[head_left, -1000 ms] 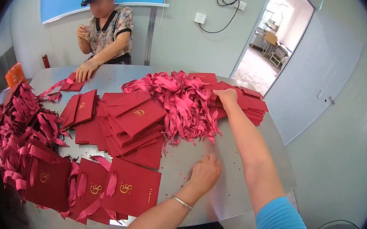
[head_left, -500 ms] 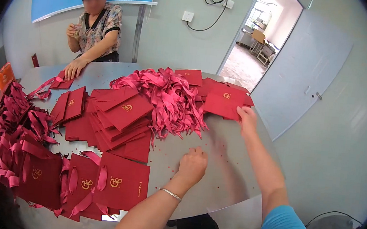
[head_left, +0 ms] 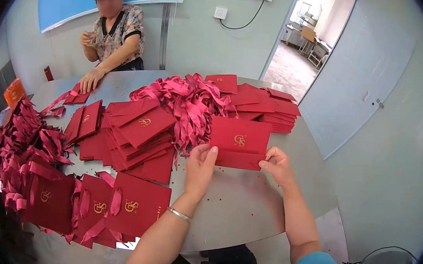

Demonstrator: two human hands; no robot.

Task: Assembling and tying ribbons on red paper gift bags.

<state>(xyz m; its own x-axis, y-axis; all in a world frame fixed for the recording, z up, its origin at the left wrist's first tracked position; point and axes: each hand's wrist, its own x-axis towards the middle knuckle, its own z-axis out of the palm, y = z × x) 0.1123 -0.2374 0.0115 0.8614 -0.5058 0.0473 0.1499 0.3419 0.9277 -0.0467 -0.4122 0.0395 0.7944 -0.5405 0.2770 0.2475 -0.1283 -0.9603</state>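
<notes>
A flat red paper bag (head_left: 240,134) with a gold emblem is held up in front of me, a folded band running along its lower edge. My right hand (head_left: 278,166) pinches its lower right corner between thumb and fingers. On the opposite side, my left hand (head_left: 201,165) grips the lower left edge, thumb in front. Behind the bag lies a heap of pink-red ribbons (head_left: 191,99). A stack of similar flat bags (head_left: 279,119) sits to the far right of that heap.
More flat bags (head_left: 146,125) pile up left of the ribbons. Bags with ribbon handles (head_left: 140,206) lie at the near left, beside a large ribboned heap (head_left: 23,134). Across the metal table (head_left: 234,210), a co-worker's hand (head_left: 92,79) rests on a bag.
My right hand has brought a flat bag from the far right stack toward me. My left hand has risen from the table and taken hold of its left side.
</notes>
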